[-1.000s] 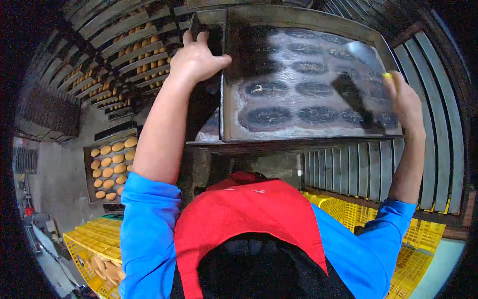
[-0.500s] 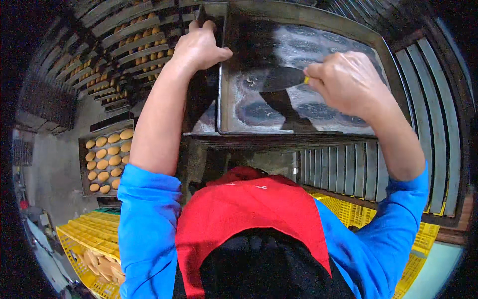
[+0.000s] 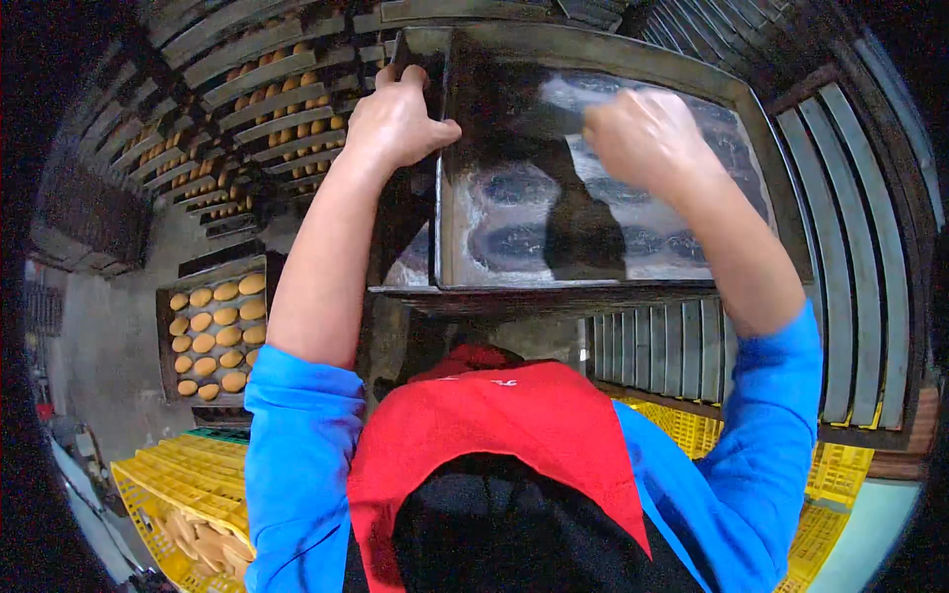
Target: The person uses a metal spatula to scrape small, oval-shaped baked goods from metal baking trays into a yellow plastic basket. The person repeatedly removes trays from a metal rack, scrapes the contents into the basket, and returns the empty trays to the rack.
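Observation:
A dark metal baking tray (image 3: 643, 57) lies before me, its floor marked with rows of oval patches and pale, floury residue. My left hand (image 3: 393, 119) is closed over the wall at the tray's left side, thumb on the rim. Above the tray's middle, my right hand (image 3: 647, 143) is a closed fist, slightly blurred, around the handle of a flat scraper (image 3: 544, 150). The scraper's dark blade hardly stands out from the shadow under it. A second tray (image 3: 407, 262) shows partly beneath my left forearm.
Racks (image 3: 287, 94) with oval buns stand at the far left. Below them is a tray of golden buns (image 3: 219, 336). A yellow crate (image 3: 183, 479) at the lower left holds flat baked pieces. Stacked trays (image 3: 840, 247) line the right, with yellow crates (image 3: 840, 474) below.
My right hand has moved up and left over the tray with the scraper, and its shadow has shifted. My left hand keeps its grip at the tray wall.

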Motion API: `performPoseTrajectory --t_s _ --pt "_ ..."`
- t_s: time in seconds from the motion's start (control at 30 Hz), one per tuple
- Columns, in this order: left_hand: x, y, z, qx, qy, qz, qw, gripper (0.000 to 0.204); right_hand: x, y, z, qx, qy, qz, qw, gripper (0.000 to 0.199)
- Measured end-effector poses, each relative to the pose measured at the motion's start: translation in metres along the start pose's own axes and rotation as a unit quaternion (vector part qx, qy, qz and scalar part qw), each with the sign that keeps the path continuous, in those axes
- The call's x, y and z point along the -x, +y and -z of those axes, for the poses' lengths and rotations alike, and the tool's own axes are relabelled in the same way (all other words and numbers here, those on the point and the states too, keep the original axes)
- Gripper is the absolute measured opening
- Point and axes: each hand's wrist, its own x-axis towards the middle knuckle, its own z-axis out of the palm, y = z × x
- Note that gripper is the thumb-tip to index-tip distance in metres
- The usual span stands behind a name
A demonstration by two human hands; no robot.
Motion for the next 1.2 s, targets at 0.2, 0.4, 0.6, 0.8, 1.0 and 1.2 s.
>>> performPoseTrajectory --t_s 0.2,0.4,0.6,0.8,1.0,1.2 --pt "0.009 -0.003 0.004 0.017 0.005 0.018 1.0 0.064 -0.001 0.014 0.021 0.034 -0.042 -0.003 0.999 0.019" --pt "0.005 -0.002 -0.006 0.019 0.037 0.003 0.999 0.063 0.018 0.077 -0.012 0.051 -0.04 -0.105 0.992 0.02" --pt "0.005 -0.002 -0.004 0.027 0.019 0.014 0.999 0.064 0.009 0.107 -0.016 0.051 -0.042 -0.103 0.992 0.02" --pt "0.005 -0.001 -0.003 0.017 0.003 0.025 1.0 0.063 -0.009 0.096 -0.021 0.069 -0.041 -0.089 0.993 0.018" --pt "0.01 -0.001 0.002 0.029 -0.017 0.038 0.999 0.059 0.014 0.119 -0.007 0.085 -0.109 -0.112 0.984 0.022" --pt "0.008 0.003 -0.001 0.021 -0.006 0.026 0.999 0.056 0.046 0.145 -0.03 0.076 -0.064 -0.174 0.98 0.021"
